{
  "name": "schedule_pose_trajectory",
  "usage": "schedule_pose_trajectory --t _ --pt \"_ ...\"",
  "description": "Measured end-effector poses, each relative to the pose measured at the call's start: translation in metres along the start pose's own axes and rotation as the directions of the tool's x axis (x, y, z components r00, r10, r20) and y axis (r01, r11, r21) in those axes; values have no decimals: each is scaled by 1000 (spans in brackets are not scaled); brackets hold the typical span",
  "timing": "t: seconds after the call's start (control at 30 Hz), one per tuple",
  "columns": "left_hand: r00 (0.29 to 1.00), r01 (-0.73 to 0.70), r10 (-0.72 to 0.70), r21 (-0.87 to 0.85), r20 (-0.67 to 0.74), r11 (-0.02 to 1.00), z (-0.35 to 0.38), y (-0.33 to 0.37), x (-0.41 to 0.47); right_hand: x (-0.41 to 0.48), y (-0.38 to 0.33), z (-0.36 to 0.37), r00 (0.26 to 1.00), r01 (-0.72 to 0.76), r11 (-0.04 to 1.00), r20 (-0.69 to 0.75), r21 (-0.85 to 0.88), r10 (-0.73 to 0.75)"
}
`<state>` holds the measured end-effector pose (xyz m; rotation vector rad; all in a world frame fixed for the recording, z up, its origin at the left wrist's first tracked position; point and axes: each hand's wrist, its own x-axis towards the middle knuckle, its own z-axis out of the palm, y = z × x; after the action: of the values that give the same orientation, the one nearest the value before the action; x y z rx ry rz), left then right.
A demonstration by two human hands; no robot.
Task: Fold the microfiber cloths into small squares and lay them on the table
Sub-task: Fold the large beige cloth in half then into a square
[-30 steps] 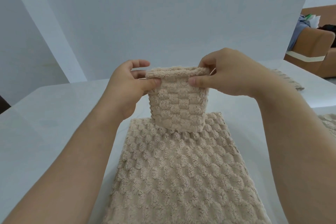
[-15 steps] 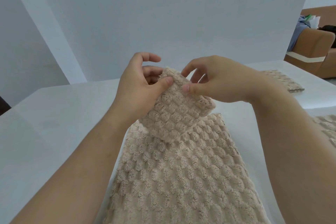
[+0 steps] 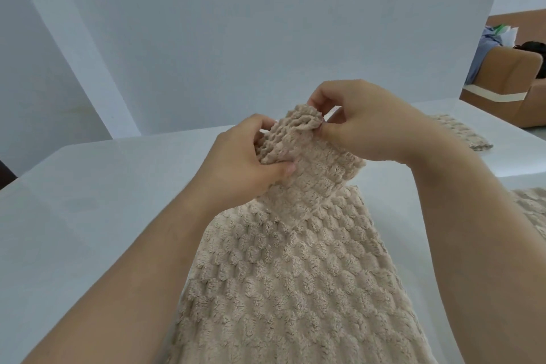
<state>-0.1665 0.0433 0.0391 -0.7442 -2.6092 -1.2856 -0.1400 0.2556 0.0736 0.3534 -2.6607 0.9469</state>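
Cloth [image 3: 310, 162], frame centre: left hand [image 3: 248, 162] and right hand [image 3: 366, 124] both pinching its folded edges. Risk: thick pile springs open, layers misalign.

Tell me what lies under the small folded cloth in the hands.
A larger beige cloth lies spread on the white table beneath the folded cloth, pinched by the left hand and right hand. Part of its far edge is hidden; whether the cloths touch is unclear.
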Motion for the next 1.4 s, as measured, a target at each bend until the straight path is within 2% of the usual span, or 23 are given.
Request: schedule_pose_trajectory --t 0.1,0.23,0.43,0.67,0.8,1.0,1.1,1.27,1.4 --pt "1000 5 -4 26 -27 1000 4 0 -1 -3 -5 -1 999 1 1000 53 1 -1" --pt "1000 1 0 27 -28 1000 5 4 -3 -1 -8 -1 1000 10 998 -3 -63 -11" --pt "999 -39 39 5 -3 999 1 0 -2 -1 0 -5 989 -128 985 -82 -113 119" --pt "980 -185 187 38 -71 982 0 -8 1 0 11 -11 963 -258 965 -94 -43 253" --pt "983 -158 159 22 -88 987 3 -12 3 2 9 -9 954 -284 959 -95 16 284" --pt "1000 -12 12 -4 23 1000 3 -13 6 2 1 -1 981 -192 981 -34 21 192" --pt "999 27 -28 38 17 999 9 -7 3 2 -9 8 993 -117 993 15 -11 117" --pt "997 -25 39 219 -61 975 12 -7 4 4 -13 18 998 -47 999 48 -5 47" --pt "994 -57 75 196 -83 979 4 -9 6 3 -7 18 993 -67 997 98 -39 71"
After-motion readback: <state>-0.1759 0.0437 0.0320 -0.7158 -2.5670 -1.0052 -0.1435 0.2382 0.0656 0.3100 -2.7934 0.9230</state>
